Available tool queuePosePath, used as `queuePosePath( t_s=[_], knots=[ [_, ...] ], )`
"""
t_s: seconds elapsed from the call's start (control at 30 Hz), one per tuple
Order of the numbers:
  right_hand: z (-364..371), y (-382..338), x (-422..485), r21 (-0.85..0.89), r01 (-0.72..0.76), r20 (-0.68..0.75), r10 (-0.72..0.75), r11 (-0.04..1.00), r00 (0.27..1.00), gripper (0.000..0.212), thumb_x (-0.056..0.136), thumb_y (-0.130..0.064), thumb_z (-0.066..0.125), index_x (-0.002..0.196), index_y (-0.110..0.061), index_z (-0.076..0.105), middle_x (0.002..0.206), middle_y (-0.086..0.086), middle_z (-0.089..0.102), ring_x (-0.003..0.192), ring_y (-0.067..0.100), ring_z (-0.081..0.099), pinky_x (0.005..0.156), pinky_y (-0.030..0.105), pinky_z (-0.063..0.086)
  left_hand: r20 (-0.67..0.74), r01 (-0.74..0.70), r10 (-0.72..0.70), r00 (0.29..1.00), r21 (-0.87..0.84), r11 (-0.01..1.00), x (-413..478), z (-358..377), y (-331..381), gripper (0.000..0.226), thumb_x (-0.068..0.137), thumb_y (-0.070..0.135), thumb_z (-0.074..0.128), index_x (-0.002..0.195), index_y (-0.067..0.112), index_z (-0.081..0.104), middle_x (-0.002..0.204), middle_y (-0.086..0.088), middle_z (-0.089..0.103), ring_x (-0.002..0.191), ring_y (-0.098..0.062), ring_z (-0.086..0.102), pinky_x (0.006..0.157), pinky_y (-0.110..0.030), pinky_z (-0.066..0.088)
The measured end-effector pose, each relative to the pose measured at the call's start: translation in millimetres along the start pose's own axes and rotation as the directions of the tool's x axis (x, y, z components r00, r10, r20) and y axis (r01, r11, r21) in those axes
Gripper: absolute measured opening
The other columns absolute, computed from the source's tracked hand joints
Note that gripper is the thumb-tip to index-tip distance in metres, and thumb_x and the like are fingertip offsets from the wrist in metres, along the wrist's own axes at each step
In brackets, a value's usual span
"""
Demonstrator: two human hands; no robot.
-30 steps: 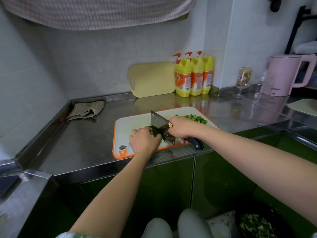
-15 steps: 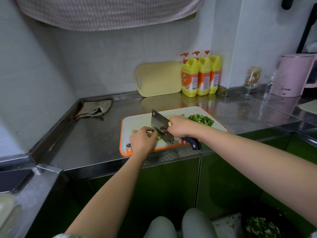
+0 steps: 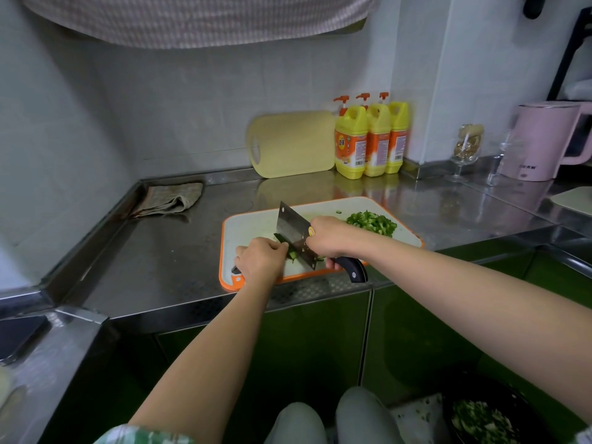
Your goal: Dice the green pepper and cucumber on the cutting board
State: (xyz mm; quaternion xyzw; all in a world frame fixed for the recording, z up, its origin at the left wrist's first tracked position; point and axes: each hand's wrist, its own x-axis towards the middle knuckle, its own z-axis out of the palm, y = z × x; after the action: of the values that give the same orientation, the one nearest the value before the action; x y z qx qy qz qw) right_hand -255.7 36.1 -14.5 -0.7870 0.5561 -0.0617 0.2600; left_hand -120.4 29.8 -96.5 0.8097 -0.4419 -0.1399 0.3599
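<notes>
Right hand point(image 3: 326, 235) clamped round the cleaver point(image 3: 293, 232) handle, blade tilted, edge down on the cucumber point(image 3: 292, 253) near the board's point(image 3: 250, 225) front edge. Left hand point(image 3: 261, 257), fingers curled, pins the cucumber just beside the blade. Diced pepper point(image 3: 371, 222) sits heaped at the board's far right, on the bench point(image 3: 160, 251).

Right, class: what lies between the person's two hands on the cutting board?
Head view: the cleaver and a green vegetable piece, between left hand and right hand.
</notes>
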Motion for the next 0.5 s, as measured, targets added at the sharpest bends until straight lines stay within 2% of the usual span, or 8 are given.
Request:
queuePosePath(
  t_s=[0.1, 0.3, 0.37, 0.47, 0.5],
  knots=[
    [3.2, -2.4, -1.8, -0.032, -0.002, -0.010, 0.002, 0.999, 1.000, 0.021, 0.097, -0.007, 0.037, 0.109, 0.007, 0.048, 0.050, 0.013, 0.056, 0.039, 0.022, 0.051, 0.041, 0.022, 0.045, 0.009, 0.033, -0.033, 0.999, -0.022, 0.999, 0.8, -0.4, 1.4, 0.030, 0.091, 0.044, 0.060, 0.084, 0.020, 0.075, 0.101, -0.013, 0.064, 0.111, -0.032, 0.039, 0.089, -0.041, 0.033],
    [7.5, -9.6, 1.9, -0.062, -0.019, -0.003, 0.019, 0.998, 1.000, 0.026, 0.097, -0.002, 0.037, 0.116, 0.009, 0.050, 0.056, 0.015, 0.057, 0.043, 0.023, 0.053, 0.041, 0.026, 0.047, 0.006, 0.073, -0.073, 0.997, -0.058, 0.996, 1.3, -1.9, 4.9, 0.025, 0.088, 0.043, 0.065, 0.088, 0.021, 0.076, 0.105, -0.014, 0.063, 0.112, -0.032, 0.040, 0.089, -0.040, 0.033],
    [10.9, -11.9, 5.9, -0.066, -0.024, -0.007, 0.023, 0.998, 1.000, 0.026, 0.097, -0.002, 0.038, 0.116, 0.009, 0.051, 0.058, 0.016, 0.058, 0.045, 0.025, 0.056, 0.043, 0.028, 0.049, 0.006, 0.087, -0.087, 0.996, -0.057, 0.995, 1.7, -1.7, 5.7, 0.026, 0.087, 0.043, 0.065, 0.087, 0.020, 0.076, 0.103, -0.014, 0.063, 0.111, -0.033, 0.041, 0.088, -0.040, 0.033],
    [16.0, -15.2, 13.4, -0.067, -0.022, -0.016, 0.021, 0.998, 1.000, 0.025, 0.096, 0.000, 0.038, 0.114, 0.009, 0.053, 0.067, 0.018, 0.061, 0.063, 0.033, 0.067, 0.055, 0.036, 0.056, 0.008, 0.105, -0.105, 0.994, -0.058, 0.993, 2.8, -1.4, 7.4, 0.024, 0.085, 0.043, 0.067, 0.077, 0.021, 0.073, 0.097, -0.013, 0.063, 0.109, -0.033, 0.043, 0.085, -0.039, 0.032],
    [15.9, -15.3, 15.8, -0.072, -0.020, -0.014, 0.019, 0.997, 1.000, 0.024, 0.095, 0.000, 0.038, 0.113, 0.009, 0.053, 0.066, 0.017, 0.061, 0.061, 0.032, 0.067, 0.054, 0.035, 0.056, 0.010, 0.111, -0.111, 0.994, -0.060, 0.992, 2.9, -1.2, 8.4, 0.024, 0.084, 0.043, 0.067, 0.072, 0.022, 0.070, 0.092, -0.012, 0.061, 0.108, -0.033, 0.044, 0.085, -0.039, 0.032]
  ],
)
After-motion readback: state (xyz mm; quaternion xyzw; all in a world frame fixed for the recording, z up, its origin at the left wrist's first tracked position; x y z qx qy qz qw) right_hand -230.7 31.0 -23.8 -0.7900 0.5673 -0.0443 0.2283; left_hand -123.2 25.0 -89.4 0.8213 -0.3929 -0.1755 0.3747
